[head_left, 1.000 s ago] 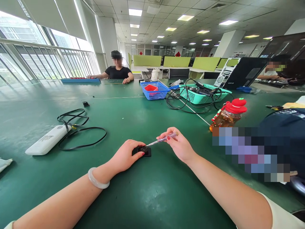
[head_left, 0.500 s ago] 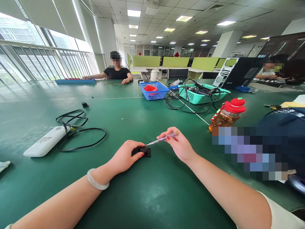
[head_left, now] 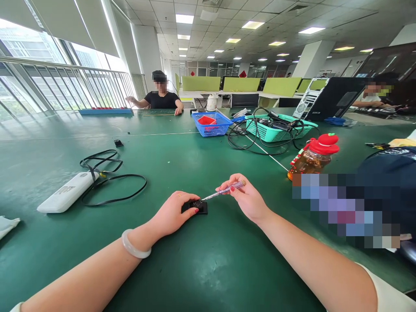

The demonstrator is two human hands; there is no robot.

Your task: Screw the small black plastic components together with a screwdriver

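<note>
Black block (head_left: 203, 208) lies on the near half of the green bench (head_left: 208, 268), well apart from the far edge, with the left hand (head_left: 170, 211) clamped on it between thumb and fingers. Pinched in the right hand (head_left: 248, 200), a slim clear-handled screwdriver (head_left: 227, 188) slants down to the block's top, though whether its tip touches is too small to tell. Toward the bench's left edge lies a white power bank (head_left: 66, 193).
</note>
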